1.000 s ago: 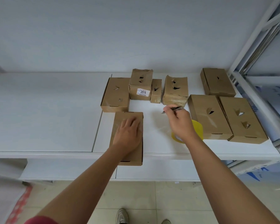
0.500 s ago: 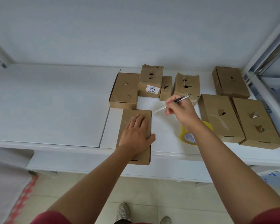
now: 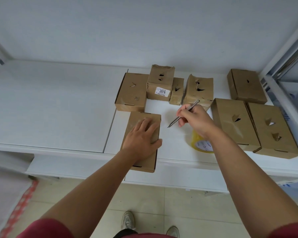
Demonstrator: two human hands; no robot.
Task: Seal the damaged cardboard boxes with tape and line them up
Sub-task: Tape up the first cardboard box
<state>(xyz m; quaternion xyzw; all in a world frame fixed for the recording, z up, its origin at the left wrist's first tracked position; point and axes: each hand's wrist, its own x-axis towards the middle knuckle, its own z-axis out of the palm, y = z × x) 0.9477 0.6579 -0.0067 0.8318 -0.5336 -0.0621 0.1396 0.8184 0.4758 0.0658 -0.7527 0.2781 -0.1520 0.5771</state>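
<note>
My left hand lies flat, fingers straight, on a brown cardboard box that overhangs the front edge of the white shelf. My right hand holds a thin metal craft knife above the shelf, blade pointing down-left toward that box. A yellow tape roll lies flat under my right wrist, partly hidden. Several more brown boxes with torn holes stand behind and to the right.
Behind are a flat box, a labelled upright box, a small box and a crumpled box. Three flat boxes lie right, near the rack's white upright. Tiled floor and my shoes below.
My right hand has turned the knife so its blade points down toward the box near my left hand. My left hand stays flat on that box.
</note>
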